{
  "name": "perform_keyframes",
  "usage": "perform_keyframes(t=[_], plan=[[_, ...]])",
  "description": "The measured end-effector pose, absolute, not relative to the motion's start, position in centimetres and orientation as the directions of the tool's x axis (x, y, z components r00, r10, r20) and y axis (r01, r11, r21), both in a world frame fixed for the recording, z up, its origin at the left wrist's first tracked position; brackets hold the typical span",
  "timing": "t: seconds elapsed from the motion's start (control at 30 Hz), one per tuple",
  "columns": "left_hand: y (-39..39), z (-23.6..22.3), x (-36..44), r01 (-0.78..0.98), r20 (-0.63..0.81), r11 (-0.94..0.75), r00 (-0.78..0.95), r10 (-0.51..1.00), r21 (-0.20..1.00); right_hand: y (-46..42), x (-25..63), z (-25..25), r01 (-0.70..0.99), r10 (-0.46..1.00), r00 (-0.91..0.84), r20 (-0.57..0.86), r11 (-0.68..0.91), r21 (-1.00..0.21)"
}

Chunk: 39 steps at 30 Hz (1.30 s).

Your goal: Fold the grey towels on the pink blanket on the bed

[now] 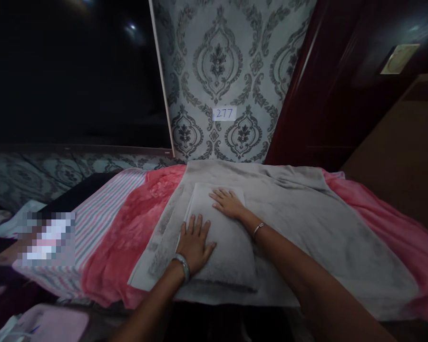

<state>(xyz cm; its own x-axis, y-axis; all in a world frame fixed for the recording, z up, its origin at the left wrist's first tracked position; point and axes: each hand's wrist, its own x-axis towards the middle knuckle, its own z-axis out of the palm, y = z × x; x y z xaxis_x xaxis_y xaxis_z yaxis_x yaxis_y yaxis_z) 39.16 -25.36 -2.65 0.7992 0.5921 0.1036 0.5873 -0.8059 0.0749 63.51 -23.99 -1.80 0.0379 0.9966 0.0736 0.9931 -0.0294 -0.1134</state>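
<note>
A folded grey towel [226,251] lies on a larger grey blanket [292,228] spread over the surface in front of me. My left hand [194,242] rests flat on the towel's left side, fingers spread and holding nothing. Farther back, near the towel's upper right corner, my right hand [229,203] presses palm down with its fingers apart. Both hands touch the top of the towel. Under the grey blanket, a pink blanket [142,223] shows at the left and right.
A striped cloth [102,216] lies left of the pink blanket. Behind stand a large dark screen [74,76] and a patterned wall [217,61] with a paper label [224,113] reading 277. Dark red panelling [335,85] rises at the right. A pale pink item [53,320] sits at the lower left.
</note>
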Motion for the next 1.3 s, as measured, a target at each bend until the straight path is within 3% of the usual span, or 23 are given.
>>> perform_keyframes(t=[0.23, 0.4, 0.57, 0.63, 0.7, 0.77, 0.83, 0.9, 0.97, 1.17, 1.3], plan=[[-25.1, -3.5, 38.5, 0.554, 0.187, -0.820, 0.799, 0.572, 0.140, -20.2, 65.8, -1.4, 0.962, 0.977, 0.208, 0.051, -0.195, -0.192], [-26.0, -4.6, 37.4, 0.533, 0.256, -0.830, 0.789, 0.558, 0.166, -19.9, 66.2, -1.7, 0.949, 0.956, 0.276, 0.101, -0.255, -0.184], [-28.9, -6.6, 33.9, 0.476, 0.496, -0.872, 0.733, 0.466, 0.115, -19.9, 66.3, -1.9, 0.937, 0.948, 0.305, 0.086, -0.282, -0.208], [-29.9, -7.5, 31.6, 0.389, 0.584, -0.903, 0.695, 0.419, 0.184, -19.8, 66.5, -1.6, 0.935, 0.953, 0.299, 0.052, -0.282, -0.214], [-30.7, -8.2, 29.3, 0.284, 0.595, -0.879, 0.652, 0.470, 0.383, -19.6, 66.7, -0.9, 0.936, 0.959, 0.284, 0.008, -0.276, -0.219], [-31.5, -8.8, 27.6, 0.254, 0.437, -0.668, 0.589, 0.680, 0.699, -19.5, 67.0, 0.2, 0.938, 0.965, 0.260, -0.039, -0.262, -0.225], [-32.2, -9.1, 26.8, 0.250, 0.064, -0.235, 0.544, 0.836, 0.939, -19.3, 67.1, 1.5, 0.942, 0.968, 0.237, -0.075, -0.248, -0.226], [-33.0, -9.0, 27.1, 0.199, -0.279, 0.203, 0.523, 0.806, 0.959, -19.0, 67.0, 3.0, 0.945, 0.968, 0.231, -0.102, -0.248, -0.214], [-33.6, -8.5, 27.9, 0.104, -0.418, 0.433, 0.532, 0.736, 0.895, -18.8, 66.6, 4.4, 0.949, 0.966, 0.232, -0.118, -0.251, -0.189], [-34.7, -6.5, 29.8, 0.038, -0.412, 0.513, 0.649, 0.640, 0.857, -20.2, 64.8, 8.6, 0.974, 0.978, 0.194, -0.080, -0.202, -0.104], [-35.3, -6.8, 30.2, 0.042, -0.453, 0.549, 0.620, 0.641, 0.835, -22.9, 63.0, 12.2, 0.996, 0.993, 0.085, 0.081, -0.083, -0.035]])
